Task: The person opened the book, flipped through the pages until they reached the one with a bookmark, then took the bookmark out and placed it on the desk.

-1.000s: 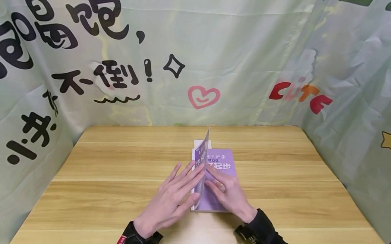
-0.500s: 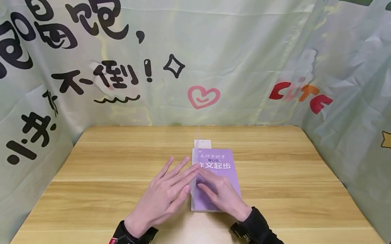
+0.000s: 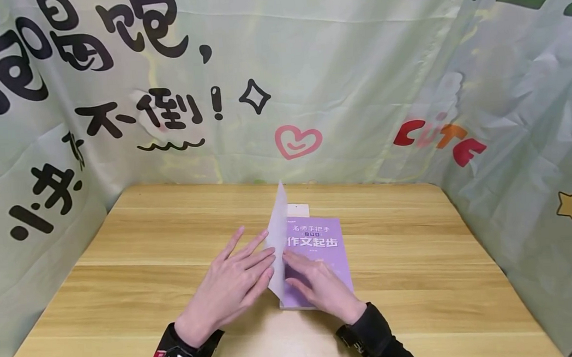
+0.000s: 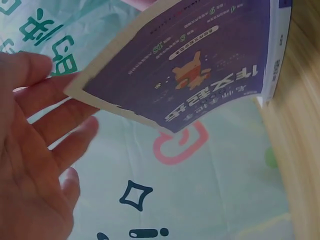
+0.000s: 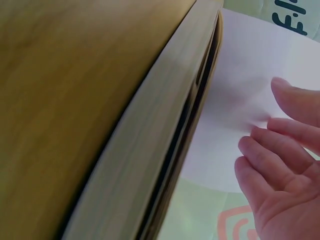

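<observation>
On the wooden table lies a purple book (image 3: 327,260) with white Chinese title lettering. Its front cover (image 3: 277,239) stands up from the left edge, its whitish inner face toward the right. The left wrist view shows the cover's purple printed outside (image 4: 225,45). My left hand (image 3: 226,291), fingers straight and spread, is at the outer side of the cover, fingertips by its free edge. My right hand (image 3: 322,283) reaches over the book, its fingertips close to the inner face. Whether they touch it is unclear. Neither hand pinches anything.
A white tab (image 3: 298,210) sticks out beyond the book's far edge. Around the wooden table (image 3: 418,247) hangs a pale green curtain (image 3: 348,76) with printed letters, a pink heart and a star. Both wrists wear black straps and sleeves.
The cover has swung from leaning right, through nearly upright, to leaning left, baring the purple title page. Both hands have shifted left with it.
</observation>
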`<state>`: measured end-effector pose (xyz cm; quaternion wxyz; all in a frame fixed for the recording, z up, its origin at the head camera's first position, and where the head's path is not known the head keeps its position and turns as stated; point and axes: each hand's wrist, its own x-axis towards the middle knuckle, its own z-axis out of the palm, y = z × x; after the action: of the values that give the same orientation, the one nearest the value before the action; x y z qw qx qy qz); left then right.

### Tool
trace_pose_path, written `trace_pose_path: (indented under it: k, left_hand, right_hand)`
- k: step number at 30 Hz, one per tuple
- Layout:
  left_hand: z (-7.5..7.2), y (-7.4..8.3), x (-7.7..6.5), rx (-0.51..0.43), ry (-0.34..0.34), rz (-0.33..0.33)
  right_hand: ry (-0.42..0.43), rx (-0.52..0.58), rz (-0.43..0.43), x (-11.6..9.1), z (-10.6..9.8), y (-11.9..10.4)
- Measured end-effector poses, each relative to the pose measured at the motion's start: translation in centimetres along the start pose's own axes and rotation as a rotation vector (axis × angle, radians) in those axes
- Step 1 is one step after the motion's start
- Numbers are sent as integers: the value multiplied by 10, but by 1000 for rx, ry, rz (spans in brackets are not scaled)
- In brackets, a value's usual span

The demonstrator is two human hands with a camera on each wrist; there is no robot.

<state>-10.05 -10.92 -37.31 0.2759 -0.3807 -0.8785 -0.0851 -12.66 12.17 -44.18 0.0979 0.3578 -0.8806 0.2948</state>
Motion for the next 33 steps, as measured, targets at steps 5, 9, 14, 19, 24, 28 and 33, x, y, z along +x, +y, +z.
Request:
trace_pose_path:
  k: [5,9,14,19,24,28,33]
  left_hand:
    - [1,-3,-3,53,-34,-33]
    - [5,-6,-6,88,-50,-51]
    - [12,-8,-10,99,-65,-60]
    - [21,-11,-13,92,-80,-74]
    - [33,-12,-16,69,-134,-99]
    - [42,-11,-18,38,-182,-121]
    - [50,-10,-20,-12,-234,-147]
  right_hand:
    - [-72,-28,13,-2,3,1]
    - [-139,-18,36,-3,3,1]
    - [-179,-8,46,-4,2,2]
    - [-234,-8,62,-6,1,3]
    - [-295,1,111,-9,-1,7]
    - [-319,15,146,-12,-4,11]
    - [-324,10,161,-15,-9,17]
